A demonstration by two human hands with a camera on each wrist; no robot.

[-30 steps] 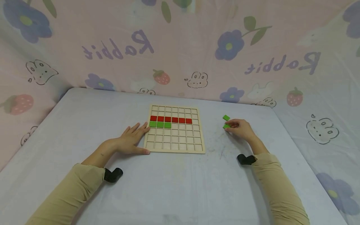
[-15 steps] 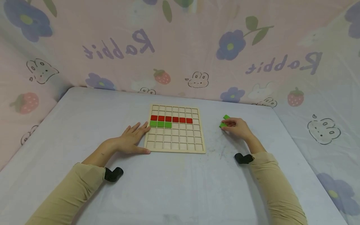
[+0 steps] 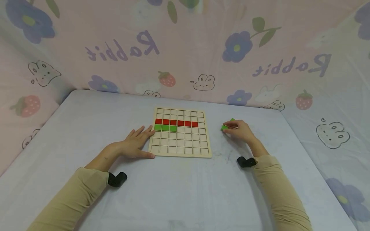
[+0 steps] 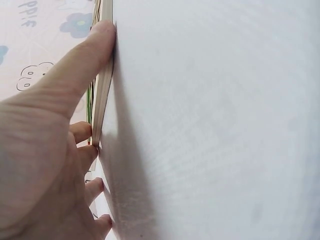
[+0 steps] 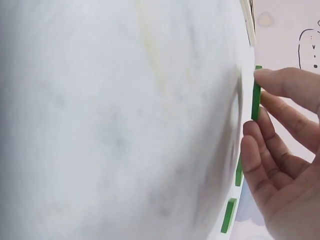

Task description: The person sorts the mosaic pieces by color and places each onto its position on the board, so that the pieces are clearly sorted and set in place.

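A pale wooden grid board [image 3: 180,157] lies on the table, a row of several red tiles [image 3: 180,123] in its cells and three green tiles [image 3: 165,128] in the row just below. My left hand [image 3: 133,144] rests at the board's left edge, fingers spread; in the left wrist view the thumb [image 4: 85,65] touches the board's side. Right of the board, my right hand [image 3: 241,130] pinches a green tile [image 5: 257,95] between thumb and fingertips, apart from the board. Two loose green tiles [image 5: 228,216] lie beyond that hand in the right wrist view; the head view mostly hides them.
A white cloth covers the table [image 3: 179,192], with faint smudges right of the board. A printed curtain [image 3: 185,48] with rabbits and flowers stands behind it and at the sides. Black camera mounts [image 3: 117,179] sit at both wrists.
My right hand has picked the green tile off the table and moved it left, toward the board. The left hand and the board have stayed put.
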